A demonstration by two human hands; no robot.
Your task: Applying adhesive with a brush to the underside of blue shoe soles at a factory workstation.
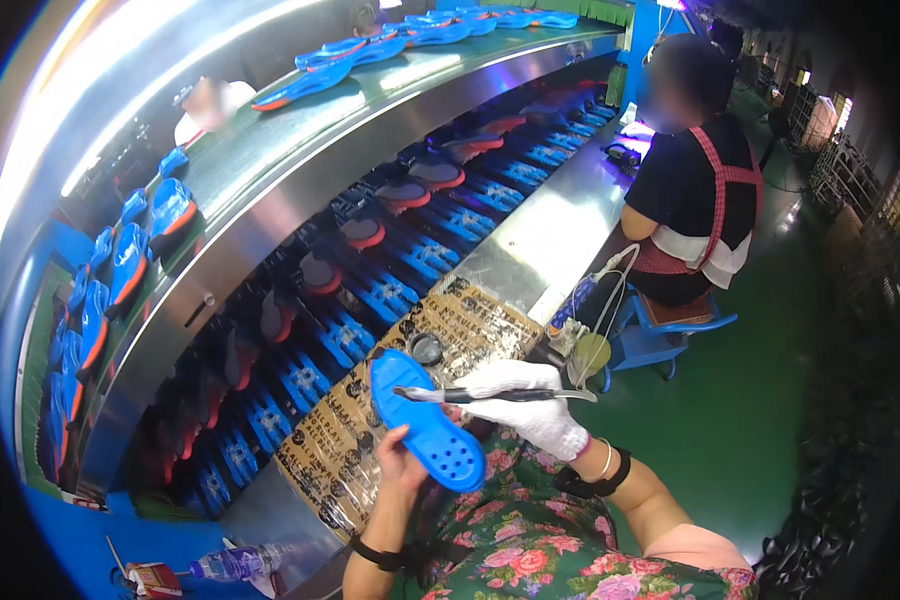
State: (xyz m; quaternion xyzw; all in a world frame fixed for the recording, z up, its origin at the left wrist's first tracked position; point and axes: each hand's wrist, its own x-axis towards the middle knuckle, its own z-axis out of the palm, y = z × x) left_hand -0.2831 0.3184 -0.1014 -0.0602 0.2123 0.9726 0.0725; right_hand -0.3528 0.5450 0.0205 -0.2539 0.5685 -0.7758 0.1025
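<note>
A blue shoe sole (420, 415), long and rounded with a cluster of round holes at its near end, is tilted in front of my body. My bare left hand (400, 462) grips its left edge, thumb on top and the other fingers partly hidden beneath. My right hand (525, 405), in a white knitted glove, is closed round a slim dark-handled tool (460, 395). Its brownish tip rests on or just over the upper part of the sole; whether it is a brush is unclear. Beyond the sole, a small dark round cup (426, 348) stands on the taped cardboard (355, 435).
A conveyor belt (235, 170) curves past on the far left, carrying several blue-and-orange soles (125, 262). Below it sit rows of blue racks (350, 340) and red-grey shoe pieces. A person (695, 170) sits at right. Cables (610, 290) hang near a blue stool (650, 340); a bottle (235, 563) lies lower left.
</note>
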